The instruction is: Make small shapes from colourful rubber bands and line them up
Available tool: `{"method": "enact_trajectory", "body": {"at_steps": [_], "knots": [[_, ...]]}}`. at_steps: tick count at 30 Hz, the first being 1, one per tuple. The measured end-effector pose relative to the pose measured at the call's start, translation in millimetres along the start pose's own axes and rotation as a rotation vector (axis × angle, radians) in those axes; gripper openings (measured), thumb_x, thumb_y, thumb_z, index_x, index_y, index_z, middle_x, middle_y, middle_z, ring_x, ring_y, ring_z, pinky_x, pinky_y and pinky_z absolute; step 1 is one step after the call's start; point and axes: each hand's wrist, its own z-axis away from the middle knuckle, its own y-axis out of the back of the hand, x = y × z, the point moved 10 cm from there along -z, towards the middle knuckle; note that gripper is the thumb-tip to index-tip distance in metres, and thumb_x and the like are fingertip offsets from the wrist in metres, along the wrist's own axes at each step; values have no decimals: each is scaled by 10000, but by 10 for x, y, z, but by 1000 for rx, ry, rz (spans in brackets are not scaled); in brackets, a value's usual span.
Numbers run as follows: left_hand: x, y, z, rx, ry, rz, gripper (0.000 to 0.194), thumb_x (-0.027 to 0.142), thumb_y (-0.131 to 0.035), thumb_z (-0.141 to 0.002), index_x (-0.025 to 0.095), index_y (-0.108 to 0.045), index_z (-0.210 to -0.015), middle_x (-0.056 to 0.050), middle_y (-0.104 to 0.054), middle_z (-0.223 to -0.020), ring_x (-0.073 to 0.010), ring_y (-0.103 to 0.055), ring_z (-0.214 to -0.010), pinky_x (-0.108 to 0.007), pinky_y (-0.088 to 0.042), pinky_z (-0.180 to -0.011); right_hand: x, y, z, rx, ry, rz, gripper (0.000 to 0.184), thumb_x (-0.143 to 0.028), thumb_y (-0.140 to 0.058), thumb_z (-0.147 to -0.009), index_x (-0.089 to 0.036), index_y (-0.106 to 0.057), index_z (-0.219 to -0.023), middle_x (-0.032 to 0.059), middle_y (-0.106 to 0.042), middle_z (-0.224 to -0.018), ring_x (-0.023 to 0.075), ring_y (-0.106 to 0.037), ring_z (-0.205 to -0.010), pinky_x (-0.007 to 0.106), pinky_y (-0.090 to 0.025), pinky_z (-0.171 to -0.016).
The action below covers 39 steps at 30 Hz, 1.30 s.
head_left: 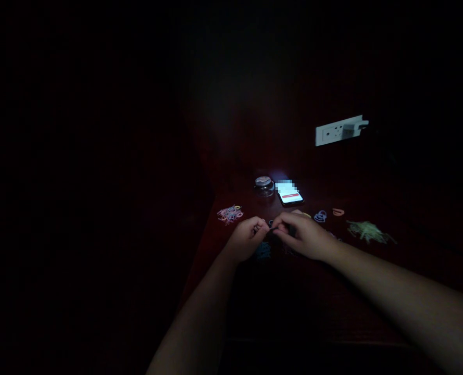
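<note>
My left hand [250, 238] and my right hand [302, 235] meet over the dark red table, fingers pinched close to each other. Something small and thin sits between their fingertips, too dim to name. Just below the left fingers lies a pile of teal bands [263, 251]. To the left is a heap of mixed pink, white and yellow small elastic bands [230, 214]. Beyond my right hand are a purple-blue cluster of bands [320, 216] and a few orange bands [338, 212]. My right hand partly hides other pieces beneath it.
A lit phone [291, 199] lies behind the hands, beside a clear jar with a lid [264, 186]. Farther right is a pile of pale green bands [367, 232]. A white wall socket [335, 132] holds a plug. The surroundings are very dark.
</note>
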Motion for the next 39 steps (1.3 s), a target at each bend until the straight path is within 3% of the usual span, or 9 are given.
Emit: {"method": "enact_trajectory", "body": {"at_steps": [10, 14, 17, 39], "knots": [[-28, 69, -11, 56, -64, 4, 269, 306, -427, -932, 157, -651, -952, -38, -645, -836, -149, -590, -796, -265, -459, -754, 70, -11, 5, 3, -25, -45, 129, -255, -527, -880, -201, -595, -784, -10, -573, -654, 143, -513, -651, 285, -382, -652], [-41, 14, -2, 16, -15, 35, 223, 302, -552, -869, 150, -664, -988, -47, -666, -872, -138, -591, -757, -241, -460, -675, 86, -8, 5, 9, -29, -50, 130, -256, -528, -883, -199, -596, -788, -9, -571, -656, 143, -513, -649, 289, -381, -654], [-54, -3, 5, 14, 27, 24, 201, 268, -640, -797, 141, -678, -948, -31, -658, -789, -112, -560, -661, -217, -434, -599, 86, -8, 5, 7, -30, -52, 144, -269, -527, -887, -199, -595, -782, -10, -571, -653, 143, -513, -643, 287, -378, -646], [-6, 91, -6, 85, -37, -24, 108, 240, -639, -801, 143, -656, -845, -16, -648, -761, -94, -549, -653, -199, -416, -586, 97, -34, 9, -18, -8, 3, 91, -224, -545, -861, -199, -591, -787, -29, -559, -657, 127, -507, -637, 283, -351, -689]]}}
